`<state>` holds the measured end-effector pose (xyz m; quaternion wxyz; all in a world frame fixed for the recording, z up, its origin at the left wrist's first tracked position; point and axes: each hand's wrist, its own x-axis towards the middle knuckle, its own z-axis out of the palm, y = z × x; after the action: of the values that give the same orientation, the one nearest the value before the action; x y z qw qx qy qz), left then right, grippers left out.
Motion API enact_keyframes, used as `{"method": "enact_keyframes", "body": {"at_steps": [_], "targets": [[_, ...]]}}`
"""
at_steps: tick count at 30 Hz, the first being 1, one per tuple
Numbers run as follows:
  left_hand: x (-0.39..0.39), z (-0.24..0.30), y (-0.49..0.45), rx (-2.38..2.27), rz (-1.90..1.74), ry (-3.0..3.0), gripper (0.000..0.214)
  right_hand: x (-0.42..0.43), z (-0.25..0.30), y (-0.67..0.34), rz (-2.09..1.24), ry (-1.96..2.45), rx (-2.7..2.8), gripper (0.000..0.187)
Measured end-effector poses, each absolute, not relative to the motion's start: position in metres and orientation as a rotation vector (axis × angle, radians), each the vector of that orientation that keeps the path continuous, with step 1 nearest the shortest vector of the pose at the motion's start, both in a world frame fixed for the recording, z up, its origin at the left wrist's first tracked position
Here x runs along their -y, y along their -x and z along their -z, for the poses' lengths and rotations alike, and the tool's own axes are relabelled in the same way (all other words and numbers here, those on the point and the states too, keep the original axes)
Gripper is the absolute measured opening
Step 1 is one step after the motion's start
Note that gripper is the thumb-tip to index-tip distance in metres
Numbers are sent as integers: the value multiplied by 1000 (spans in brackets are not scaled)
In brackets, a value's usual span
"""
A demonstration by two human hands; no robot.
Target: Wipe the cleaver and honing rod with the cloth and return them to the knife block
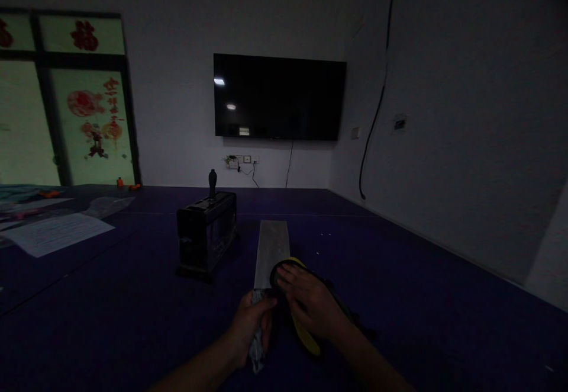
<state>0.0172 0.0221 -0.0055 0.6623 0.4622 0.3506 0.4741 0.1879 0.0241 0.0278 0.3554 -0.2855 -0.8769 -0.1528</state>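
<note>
My left hand (252, 325) is closed around the handle of a cleaver (272, 244). Grey, crinkled wrapping shows on the handle below my fingers. The broad pale blade points away from me. My right hand (310, 297) grips a black pad with a yellow edge (306, 336), long and rounded like a sole. Its fingers press on the pad's dark upper end, which overlaps the right side of the blade. Dim light hides whether the pad touches the blade, and the pad's exact kind is unclear.
On the purple tabletop (355, 250), a black knife block (206, 235) with one dark handle upright in it stands left of the blade. Paper sheets (57, 232) and clear plastic (106, 205) lie farther left. Small orange items (119, 182) sit at the far edge.
</note>
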Motion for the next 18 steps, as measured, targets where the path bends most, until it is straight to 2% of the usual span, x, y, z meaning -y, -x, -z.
{"method": "enact_keyframes", "body": {"at_steps": [8,18], "targets": [[-23,7,-16,-787,-1084,-1007,36,-30,-24,-192,474,746,2176,44],[-17,5,-19,-802,-991,-1123,34,-36,-25,-196,601,985,2005,39]]}}
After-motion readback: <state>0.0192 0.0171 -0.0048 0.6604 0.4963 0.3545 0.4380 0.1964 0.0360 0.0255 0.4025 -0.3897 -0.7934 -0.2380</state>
